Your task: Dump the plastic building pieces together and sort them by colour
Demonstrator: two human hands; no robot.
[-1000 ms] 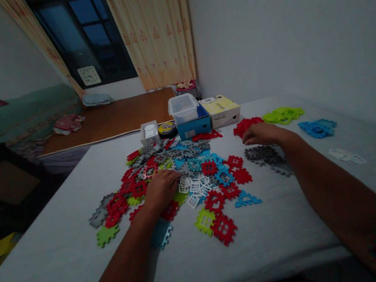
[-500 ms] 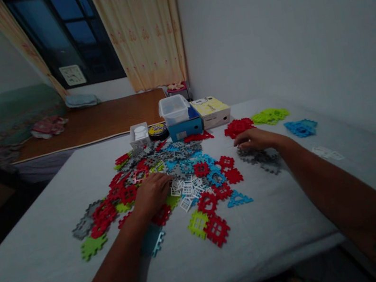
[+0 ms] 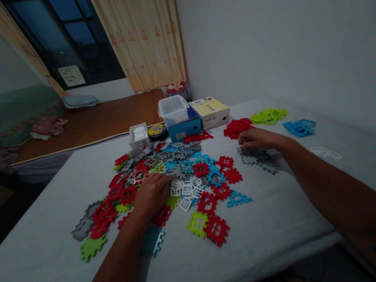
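Observation:
A mixed heap of flat interlocking plastic tiles (image 3: 178,171) in red, grey, blue, green and white lies on the grey-covered table (image 3: 277,222). My left hand (image 3: 151,193) rests on the heap beside the small white tiles (image 3: 186,190), fingers curled down; what they grip is hidden. My right hand (image 3: 258,139) lies on the far edge of a separate grey tile pile (image 3: 261,156), fingers closed round a grey tile. Just beyond it sits a sorted red pile (image 3: 237,127).
Sorted green (image 3: 269,116), blue (image 3: 300,127) and white (image 3: 325,152) piles lie to the right near the wall. A clear tub on a blue box (image 3: 181,120), a yellow-topped box (image 3: 211,110) and a small white box (image 3: 138,134) stand at the table's back edge.
My right hand has drawn back from beside the red pile onto the grey pile. My left hand stays on the heap. The view has turned slightly to the right.

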